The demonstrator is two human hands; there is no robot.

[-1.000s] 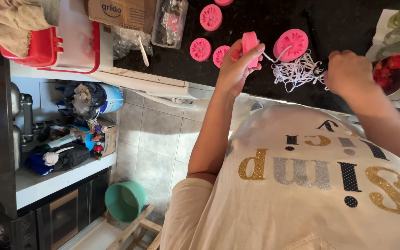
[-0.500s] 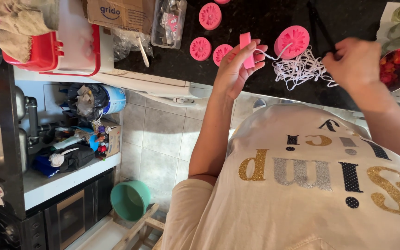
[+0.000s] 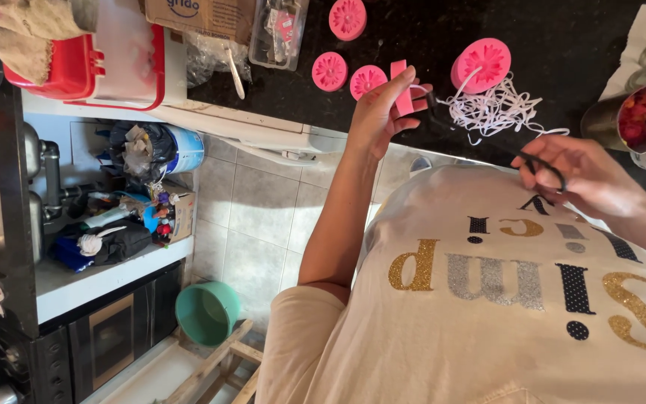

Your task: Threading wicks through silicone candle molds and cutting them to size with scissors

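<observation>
Hands busy over dark worktop (image 3: 562,30), pink pieces and white string.
Head view: left hand (image 3: 383,112) pinches a pink strip (image 3: 400,90) upright between its fingers, raised off the worktop, likely to keep it reachable for the blades. Right hand (image 3: 588,176) is closed through the loops of black scissors (image 3: 487,142), tips aimed at the strip. White string pile (image 3: 499,108) lies beside a pink round mould (image 3: 482,63); more pink discs (image 3: 330,71) nearby.

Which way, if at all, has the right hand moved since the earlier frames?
Yes. The right hand, holding black scissors, has pulled back from the white string pile toward the shirt.
</observation>
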